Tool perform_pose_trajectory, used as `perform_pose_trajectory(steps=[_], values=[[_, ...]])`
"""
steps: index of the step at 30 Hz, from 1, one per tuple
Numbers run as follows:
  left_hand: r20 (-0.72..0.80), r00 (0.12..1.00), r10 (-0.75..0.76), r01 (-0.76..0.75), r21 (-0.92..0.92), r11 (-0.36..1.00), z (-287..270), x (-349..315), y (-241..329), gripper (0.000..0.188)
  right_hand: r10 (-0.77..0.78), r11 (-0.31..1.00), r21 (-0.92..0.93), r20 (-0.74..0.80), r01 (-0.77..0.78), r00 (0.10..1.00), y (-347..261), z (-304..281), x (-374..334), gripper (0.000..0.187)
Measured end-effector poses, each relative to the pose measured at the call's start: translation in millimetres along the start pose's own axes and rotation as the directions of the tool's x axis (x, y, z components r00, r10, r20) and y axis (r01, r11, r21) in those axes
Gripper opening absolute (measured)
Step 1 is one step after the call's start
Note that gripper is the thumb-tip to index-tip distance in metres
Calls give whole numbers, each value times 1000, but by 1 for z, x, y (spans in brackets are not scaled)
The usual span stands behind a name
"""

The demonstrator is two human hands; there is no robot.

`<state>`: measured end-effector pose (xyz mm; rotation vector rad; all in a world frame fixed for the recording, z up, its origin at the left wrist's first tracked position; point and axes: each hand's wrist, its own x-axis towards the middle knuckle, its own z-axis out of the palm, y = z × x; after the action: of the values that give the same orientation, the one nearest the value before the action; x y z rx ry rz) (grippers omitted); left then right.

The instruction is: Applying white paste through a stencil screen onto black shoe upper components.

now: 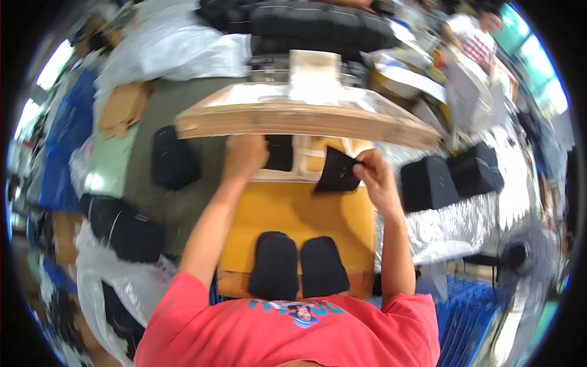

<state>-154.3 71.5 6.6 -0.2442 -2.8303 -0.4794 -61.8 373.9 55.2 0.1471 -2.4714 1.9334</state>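
My right hand (377,178) pinches the upper right corner of a black fabric piece (338,171), which hangs tilted over the right side of a pale frame (299,160) with openings. Partly beneath the wooden edge of a raised press head (306,117) is my left hand (249,156). It sits beside another black fabric piece (280,153) lying on the frame; the board hides its fingertips. Closer to me, two stacks of black rounded pieces, the left stack (274,264) and the right stack (324,264), rest on the yellow work surface (244,211).
Bundles of black pieces lie on the left (174,159) and on silvery sheeting at the right (428,183). Brown cut sheets (125,109) are at the far left. A small fan (516,257) and blue crates (468,306) stand right. Another person (477,40) is at the back right.
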Motion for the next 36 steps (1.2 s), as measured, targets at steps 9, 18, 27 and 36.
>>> perform_pose_trajectory(steps=[9,18,27,36], values=[[-129,977,172,-174,-7,985,-4,-16,-16,25,-104,982,-187,-568,-5,816,-8,-187,-78,45],[-133,958,-252,50,-792,608,-98,-84,-54,31,-43,787,-561,-464,-256,885,57,-227,-30,37],[-471,666,-578,44,-749,662,-192,-128,-121,26,-123,581,-795,-297,-174,947,59,-243,-43,50],[-278,761,-586,112,-834,541,-167,-94,-171,27,17,510,-823,-280,-249,960,42,-199,-57,97]])
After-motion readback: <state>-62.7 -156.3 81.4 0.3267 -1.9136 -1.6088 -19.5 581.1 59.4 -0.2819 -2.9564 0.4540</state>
